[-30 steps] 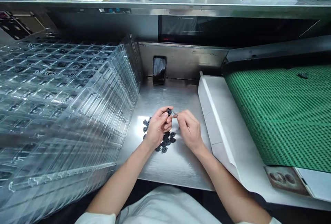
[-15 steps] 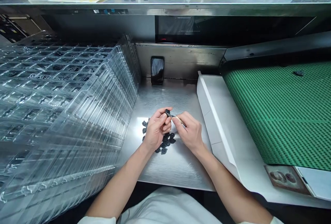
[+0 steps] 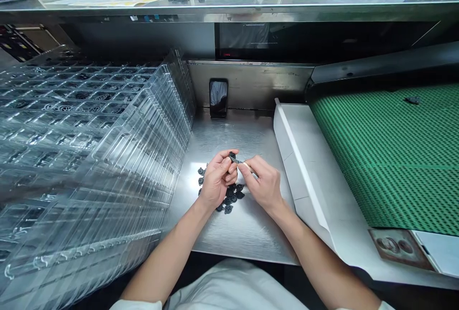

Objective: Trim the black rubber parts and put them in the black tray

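Flanking the left hand [image 3: 217,179] stand stacked clear plastic trays [image 3: 96,157].

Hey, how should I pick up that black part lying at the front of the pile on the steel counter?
Probably pinch its outer rim between finger and thumb, coming from your side. The black part sits at the near edge of the pile, with bare steel counter in front of it, so nothing seems to block that approach. It appears to lie flat, leaving the rim as the easiest edge to catch.
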Demonstrator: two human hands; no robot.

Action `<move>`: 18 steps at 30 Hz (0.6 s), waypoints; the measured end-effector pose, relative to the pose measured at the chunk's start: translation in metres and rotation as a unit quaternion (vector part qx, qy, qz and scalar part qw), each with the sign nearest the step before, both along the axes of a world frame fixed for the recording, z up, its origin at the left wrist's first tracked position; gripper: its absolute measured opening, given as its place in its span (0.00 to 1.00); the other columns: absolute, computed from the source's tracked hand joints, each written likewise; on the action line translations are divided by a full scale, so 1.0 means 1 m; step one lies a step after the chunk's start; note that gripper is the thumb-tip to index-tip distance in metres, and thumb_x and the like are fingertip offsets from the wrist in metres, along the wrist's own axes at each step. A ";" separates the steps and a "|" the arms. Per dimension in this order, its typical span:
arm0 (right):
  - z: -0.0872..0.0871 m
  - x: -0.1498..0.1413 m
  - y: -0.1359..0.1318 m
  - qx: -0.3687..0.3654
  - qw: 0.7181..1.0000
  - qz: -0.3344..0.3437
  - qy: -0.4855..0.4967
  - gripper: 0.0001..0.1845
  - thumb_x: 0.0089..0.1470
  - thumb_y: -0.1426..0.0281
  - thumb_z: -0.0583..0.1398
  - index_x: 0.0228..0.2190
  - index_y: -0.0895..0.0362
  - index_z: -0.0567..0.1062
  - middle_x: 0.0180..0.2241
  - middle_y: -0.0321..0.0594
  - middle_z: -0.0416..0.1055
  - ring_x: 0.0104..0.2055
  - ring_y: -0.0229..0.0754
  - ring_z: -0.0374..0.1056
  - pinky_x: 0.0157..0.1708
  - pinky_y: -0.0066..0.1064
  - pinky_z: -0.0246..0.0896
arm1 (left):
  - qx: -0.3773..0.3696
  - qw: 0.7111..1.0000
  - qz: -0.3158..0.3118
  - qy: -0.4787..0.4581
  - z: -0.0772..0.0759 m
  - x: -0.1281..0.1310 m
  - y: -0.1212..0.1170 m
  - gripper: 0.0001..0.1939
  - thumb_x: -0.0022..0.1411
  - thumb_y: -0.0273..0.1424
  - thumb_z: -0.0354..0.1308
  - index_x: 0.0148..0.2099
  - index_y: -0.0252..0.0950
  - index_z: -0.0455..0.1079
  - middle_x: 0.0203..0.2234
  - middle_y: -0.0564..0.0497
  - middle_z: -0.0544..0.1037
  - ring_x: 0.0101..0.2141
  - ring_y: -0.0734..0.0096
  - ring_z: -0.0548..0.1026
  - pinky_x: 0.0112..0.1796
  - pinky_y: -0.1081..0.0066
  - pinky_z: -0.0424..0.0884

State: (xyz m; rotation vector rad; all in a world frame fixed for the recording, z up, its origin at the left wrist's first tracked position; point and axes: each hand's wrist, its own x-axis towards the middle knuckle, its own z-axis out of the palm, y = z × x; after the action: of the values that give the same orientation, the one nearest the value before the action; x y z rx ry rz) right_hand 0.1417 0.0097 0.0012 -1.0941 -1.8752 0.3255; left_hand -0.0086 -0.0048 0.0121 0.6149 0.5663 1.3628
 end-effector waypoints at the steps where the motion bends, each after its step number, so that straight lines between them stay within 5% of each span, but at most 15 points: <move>1: 0.000 0.000 0.000 -0.003 1.000 0.002 0.000 0.19 0.72 0.60 0.57 0.29 0.54 0.74 0.27 0.36 0.67 0.28 0.38 0.63 0.31 0.31 0.52 | 0.001 1.000 0.001 0.001 0.000 0.000 0.000 0.19 0.63 0.36 0.69 0.52 0.33 0.73 0.24 0.57 0.64 0.20 0.84 0.57 0.22 0.80 0.49; 18: 0.001 0.000 0.000 -0.006 1.000 0.016 0.008 0.20 0.72 0.60 0.56 0.28 0.54 0.73 0.25 0.34 0.66 0.27 0.38 0.61 0.31 0.32 0.52 | 0.002 1.000 0.003 0.015 0.001 -0.001 -0.001 0.20 0.62 0.38 0.69 0.52 0.32 0.74 0.23 0.57 0.63 0.20 0.84 0.55 0.22 0.79 0.48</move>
State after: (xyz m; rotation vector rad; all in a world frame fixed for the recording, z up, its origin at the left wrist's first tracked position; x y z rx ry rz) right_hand 0.1421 0.0098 0.0024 -1.0672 -1.8794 0.3622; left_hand -0.0093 -0.0060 0.0131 0.6369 0.5904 1.3632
